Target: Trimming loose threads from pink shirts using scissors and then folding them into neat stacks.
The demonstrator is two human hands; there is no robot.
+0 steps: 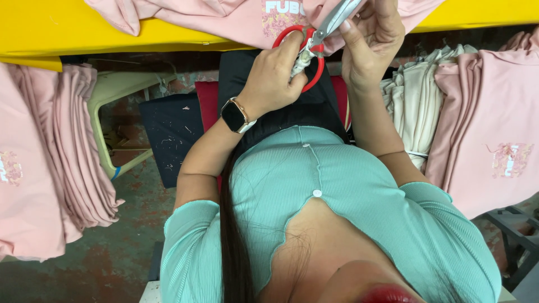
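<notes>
My left hand [274, 76], with a dark smartwatch [234, 115] on its wrist, grips the red handles of a pair of scissors [332, 21]. The handles are wrapped in pale cloth. The steel blades point up and to the right. My right hand [368, 47] is raised beside the blades, its fingers touching them and pinching the edge of a pink printed garment [224, 17]. That garment lies on the yellow table [56, 28] in front of me. Both hands meet at the table's near edge.
Folded pink garments are stacked at my left [67, 151] and my right [494, 151]. A pile of cream garments [415, 101] lies beside the right stack. A pale stool frame [112, 92] and a dark cloth [171, 134] sit under the table at left.
</notes>
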